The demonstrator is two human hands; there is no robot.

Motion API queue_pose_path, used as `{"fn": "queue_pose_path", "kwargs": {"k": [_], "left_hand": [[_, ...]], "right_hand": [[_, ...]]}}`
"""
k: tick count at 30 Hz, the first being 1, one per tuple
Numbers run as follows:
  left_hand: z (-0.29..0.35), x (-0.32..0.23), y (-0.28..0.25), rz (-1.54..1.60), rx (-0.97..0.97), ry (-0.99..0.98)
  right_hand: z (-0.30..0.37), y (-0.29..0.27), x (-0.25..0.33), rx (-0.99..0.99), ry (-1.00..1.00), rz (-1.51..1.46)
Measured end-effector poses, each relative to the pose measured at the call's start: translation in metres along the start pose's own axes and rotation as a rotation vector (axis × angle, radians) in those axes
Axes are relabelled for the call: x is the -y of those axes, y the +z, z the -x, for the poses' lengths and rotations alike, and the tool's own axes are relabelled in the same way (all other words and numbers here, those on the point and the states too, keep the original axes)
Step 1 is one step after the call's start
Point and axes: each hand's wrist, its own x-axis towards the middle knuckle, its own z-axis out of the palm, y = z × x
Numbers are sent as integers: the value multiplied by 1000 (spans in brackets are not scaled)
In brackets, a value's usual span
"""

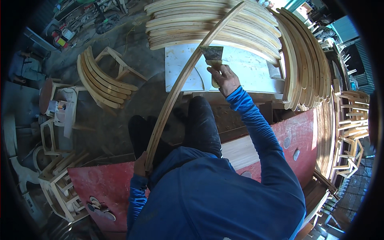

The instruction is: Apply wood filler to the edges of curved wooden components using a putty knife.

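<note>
A long, slightly curved wooden strip [175, 93] runs slantwise in front of me, from beside my left hip up over the far stack. My left hand [140, 164] is closed round its near end. In my right hand [226, 81] is a putty knife [212, 53] with a broad dark blade, its handle mostly covered by my fingers. One corner of the blade meets the strip's edge or lies just over it; I cannot tell whether they touch. Under the knife lies a white board [248, 74] with smears on its surface.
Curved wooden pieces are stacked at the far side [216, 24] and the right [306, 60]. More curved pieces [102, 80] stand at the left by a small wooden frame [120, 64]. A red board [294, 132] is behind me, and wooden frames [60, 188] crowd the left.
</note>
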Motion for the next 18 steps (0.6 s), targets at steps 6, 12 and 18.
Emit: {"fn": "queue_pose_path", "kwargs": {"k": [6,12,18], "left_hand": [[3,-2,5,-28,-17,2],[3,-5,1,5,-8,-11],[5,-3,-5,50,46,-36]], "right_hand": [[0,21,8,52,-87,34],[-18,10,20,-65,-53,-215],[-20,-17,-36,-538,779,-1060]]}}
